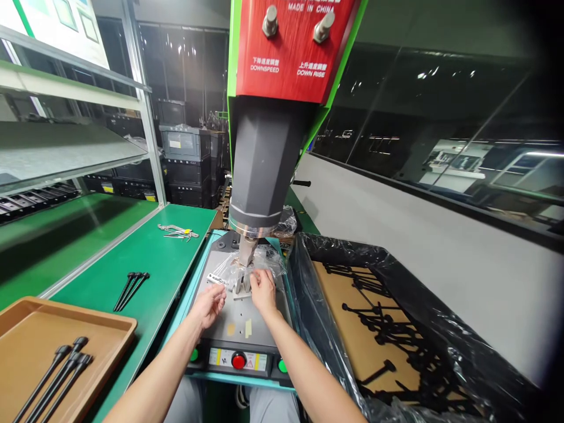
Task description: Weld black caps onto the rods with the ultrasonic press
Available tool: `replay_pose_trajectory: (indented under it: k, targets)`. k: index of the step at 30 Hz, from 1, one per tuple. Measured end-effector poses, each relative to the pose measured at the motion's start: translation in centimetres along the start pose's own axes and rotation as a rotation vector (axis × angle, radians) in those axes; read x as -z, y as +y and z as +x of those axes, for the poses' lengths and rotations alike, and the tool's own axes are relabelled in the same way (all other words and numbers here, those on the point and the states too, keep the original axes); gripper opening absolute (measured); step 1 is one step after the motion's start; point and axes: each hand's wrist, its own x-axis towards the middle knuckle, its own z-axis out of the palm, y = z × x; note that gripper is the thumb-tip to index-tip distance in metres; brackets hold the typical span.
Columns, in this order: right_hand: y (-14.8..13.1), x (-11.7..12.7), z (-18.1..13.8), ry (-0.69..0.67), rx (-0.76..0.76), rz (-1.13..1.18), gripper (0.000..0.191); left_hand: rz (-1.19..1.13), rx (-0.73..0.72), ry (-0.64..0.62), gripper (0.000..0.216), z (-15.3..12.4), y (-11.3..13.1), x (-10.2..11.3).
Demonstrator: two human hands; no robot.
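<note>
At the lower left of your frame sits a brown tray holding black rods. Three more rods lie on the green bench above it, with what may be metal pliers beyond. At right, a black-lined box holds dark parts. Grey crates stack at upper centre-left.

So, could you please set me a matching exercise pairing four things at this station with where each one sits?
Things:
1. brown tray
2. red button
3. clear bag
4. metal tools

Places:
A. far along the green bench
B. under the grey machine head
C. lower left, holding black rods
D. front panel, between two green buttons

Pairs: 1-C, 2-D, 3-B, 4-A.
</note>
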Motion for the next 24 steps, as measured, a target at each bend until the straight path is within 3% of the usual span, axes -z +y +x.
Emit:
replay_pose_trajectory:
  k: [5,11,16,20,24]
  targets:
    - [-0.6,-0.7,1.4,0.054,0.031,-0.023,0.029,-0.042,-0.040,-0.063,0.011,-1.1,1.7,-1.4]
    - [-0.9,-1.2,4.3,-0.186,-0.029,0.069,0.027,-0.086,-0.055,-0.111,0.013,-0.9,3.6,-2.4]
    - [-1.4,-0.6,5.9,-0.229,0.002,0.118,0.022,-0.084,-0.056,-0.126,0.011,-0.8,4.6,-3.2]
    - [-2.1,0.4,4.7,-0.183,0.009,0.132,0.022,-0.030,-0.079,-0.099,0.014,-0.9,4.1,-3.1]
    - [-2.6,2.2,0.4,-0.150,-0.017,0.172,0.021,0.081,-0.115,-0.027,0.014,-0.7,2.7,-1.7]
